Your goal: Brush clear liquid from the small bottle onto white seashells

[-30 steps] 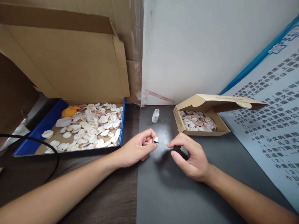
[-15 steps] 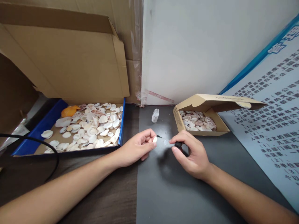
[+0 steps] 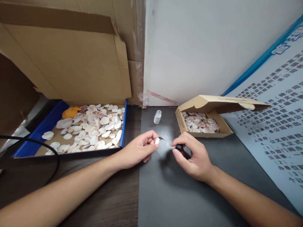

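Between the thumb and fingers of my left hand (image 3: 139, 149) is a small white seashell (image 3: 157, 141), its edge facing right. My right hand (image 3: 195, 157) pinches the black cap of a small brush (image 3: 179, 147). A thin, pale stem runs left from that cap to a dark brush tip, which is at the shell's right edge; whether they touch I cannot tell. Behind both hands a small clear glass bottle (image 3: 157, 118) with a white label stands upright and uncapped on the dark grey mat (image 3: 163, 195).
To the left, a blue-sided cardboard box (image 3: 124, 126) with its lid raised holds many shells, one of them orange. A smaller cardboard box (image 3: 227, 130) of shells stands at right under a half-raised lid. A black cable (image 3: 56, 157) curves at far left; a printed sheet (image 3: 265, 126) covers the right side.
My right hand has shifted slightly left with the brush, bringing its tip closer to the shell. My left hand and the shell have stayed in place.
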Demonstrator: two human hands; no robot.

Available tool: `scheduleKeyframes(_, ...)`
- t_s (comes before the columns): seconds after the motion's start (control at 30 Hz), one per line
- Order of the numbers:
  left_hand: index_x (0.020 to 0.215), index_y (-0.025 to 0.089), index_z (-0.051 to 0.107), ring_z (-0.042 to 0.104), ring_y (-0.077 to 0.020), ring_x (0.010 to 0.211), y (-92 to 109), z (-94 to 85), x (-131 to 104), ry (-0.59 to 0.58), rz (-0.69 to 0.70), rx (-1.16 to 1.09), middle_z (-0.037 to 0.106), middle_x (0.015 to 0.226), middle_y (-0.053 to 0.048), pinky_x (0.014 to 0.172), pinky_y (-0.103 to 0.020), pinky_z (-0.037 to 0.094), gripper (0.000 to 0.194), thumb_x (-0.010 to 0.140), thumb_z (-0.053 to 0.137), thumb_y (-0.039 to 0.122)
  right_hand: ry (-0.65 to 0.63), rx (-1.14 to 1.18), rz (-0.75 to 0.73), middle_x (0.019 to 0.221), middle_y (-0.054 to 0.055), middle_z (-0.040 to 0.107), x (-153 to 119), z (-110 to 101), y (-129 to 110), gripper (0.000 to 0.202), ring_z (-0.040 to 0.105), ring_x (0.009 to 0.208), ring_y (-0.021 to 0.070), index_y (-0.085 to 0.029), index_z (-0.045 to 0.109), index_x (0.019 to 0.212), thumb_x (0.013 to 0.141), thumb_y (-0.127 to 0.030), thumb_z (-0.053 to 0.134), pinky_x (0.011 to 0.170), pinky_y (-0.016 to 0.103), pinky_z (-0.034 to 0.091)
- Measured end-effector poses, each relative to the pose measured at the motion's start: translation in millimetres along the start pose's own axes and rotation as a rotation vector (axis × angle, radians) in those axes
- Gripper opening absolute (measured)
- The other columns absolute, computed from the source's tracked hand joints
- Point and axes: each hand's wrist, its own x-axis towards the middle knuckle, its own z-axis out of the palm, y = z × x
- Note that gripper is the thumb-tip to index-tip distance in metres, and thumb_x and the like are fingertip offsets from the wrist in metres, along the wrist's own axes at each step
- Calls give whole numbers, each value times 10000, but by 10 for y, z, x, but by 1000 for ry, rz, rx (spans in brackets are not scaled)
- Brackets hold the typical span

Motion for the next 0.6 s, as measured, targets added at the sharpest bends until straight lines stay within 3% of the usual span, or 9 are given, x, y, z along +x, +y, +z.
scheduleKeyframes(0.6,872,200,440,368,-23,432,-17,-4,-3,-2,13,7,396,644,110,409,-161,301,354,873,649,486,35,12,16,802,14,585,-12,0,6,144,554,638,133,-215,590,1014,896,-134,573,578,264,473)
